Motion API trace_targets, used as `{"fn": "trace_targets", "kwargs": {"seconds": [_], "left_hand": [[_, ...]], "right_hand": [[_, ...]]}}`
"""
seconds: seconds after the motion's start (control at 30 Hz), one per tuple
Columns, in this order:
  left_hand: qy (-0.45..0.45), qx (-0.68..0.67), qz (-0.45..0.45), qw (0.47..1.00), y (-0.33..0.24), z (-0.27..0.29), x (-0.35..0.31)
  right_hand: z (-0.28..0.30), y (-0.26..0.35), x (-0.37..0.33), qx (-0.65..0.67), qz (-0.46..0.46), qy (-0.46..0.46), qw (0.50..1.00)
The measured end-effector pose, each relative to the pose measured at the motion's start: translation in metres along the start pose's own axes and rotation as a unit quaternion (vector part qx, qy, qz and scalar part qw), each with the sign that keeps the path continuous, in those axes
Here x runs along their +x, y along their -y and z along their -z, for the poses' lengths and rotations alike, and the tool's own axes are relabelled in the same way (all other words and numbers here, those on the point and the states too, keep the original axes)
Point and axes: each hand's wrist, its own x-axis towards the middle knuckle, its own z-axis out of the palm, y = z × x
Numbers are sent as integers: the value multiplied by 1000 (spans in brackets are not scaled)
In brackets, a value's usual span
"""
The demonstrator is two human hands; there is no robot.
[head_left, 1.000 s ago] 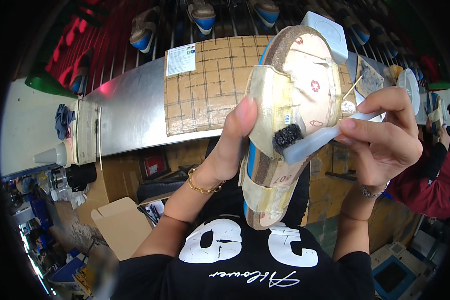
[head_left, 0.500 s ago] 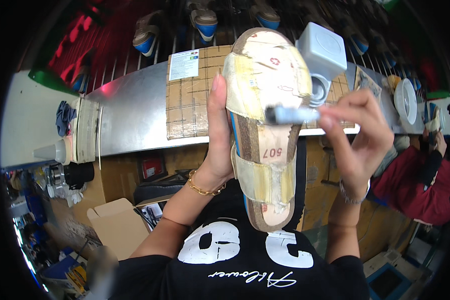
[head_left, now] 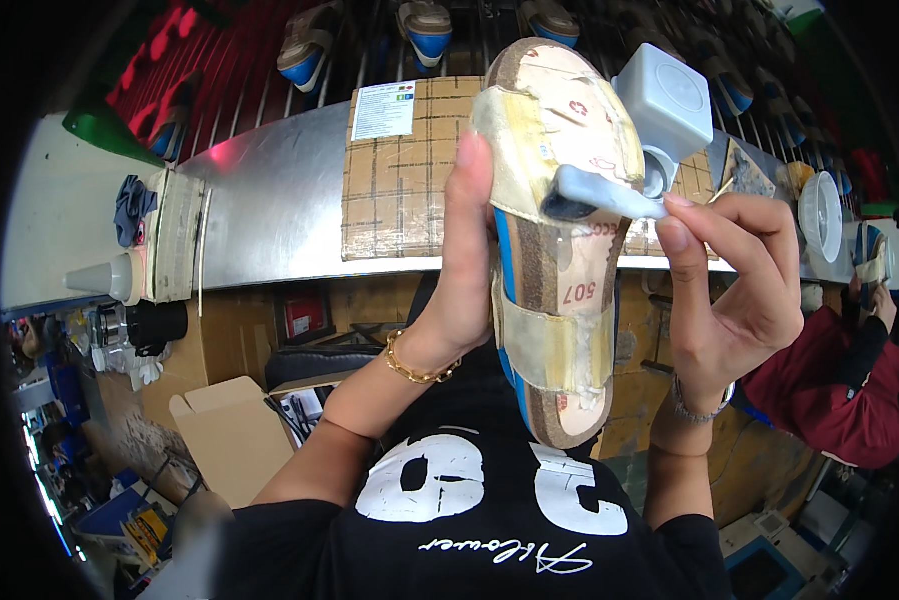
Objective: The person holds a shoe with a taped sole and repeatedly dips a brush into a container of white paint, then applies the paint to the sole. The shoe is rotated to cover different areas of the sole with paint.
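1. Head view: a brown carton (head_left: 405,190) with dark tape lines and a white label (head_left: 384,111) lies on the metal bench (head_left: 270,190), its contents hidden.
2. Beyond the right edge of the sandal (head_left: 558,270) is a boxy white plastic bottle (head_left: 667,100) with a round neck; what it holds cannot be told.
3. Farther right on the bench, a white bowl (head_left: 820,217) shows a pale inside, too small to read.
4. Low on the left, an open cardboard box (head_left: 232,440) contains dark slender items and something white.
5. The sandal is held up in front of the carton, its toe end away from the wearer. Two cream straps wrap onto a pinkish-beige face with red printed marks; yellowish streaks cover their ends. Brown, cork-like material borders it, with a blue band along the left side.
6. The left hand (head_left: 460,265) grips the left edge, thumb pressed flat along it; its other fingers are hidden.
7. The right hand (head_left: 735,285) pinches the brush (head_left: 605,192) between thumb and forefinger, remaining fingers curled. Its dark bristles are at the broader strap's lower edge.
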Motion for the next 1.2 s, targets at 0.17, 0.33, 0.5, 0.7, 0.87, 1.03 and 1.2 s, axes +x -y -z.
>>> {"fn": "trace_targets", "kwargs": {"seconds": [0.17,0.33,0.5,0.7,0.87,1.03,1.2], "left_hand": [[23,-26,20,999,-2,-3,-1],[23,-68,30,997,-2,-3,-1],[19,-78,13,997,-2,-3,0],[-3,-33,0,999,-5,1,1],[21,-147,-5,989,-4,7,2],[-12,-98,-23,995,-6,8,2],[-65,-36,-42,996,-5,5,3]], "right_hand": [[6,-11,1,75,10,30,997],[18,-14,3,72,12,106,992],[23,-13,2,86,-1,145,986],[27,-9,8,97,-26,185,978],[26,-7,10,86,-16,187,978],[24,-5,8,86,-23,189,978],[29,-2,6,71,-13,207,976]]}}
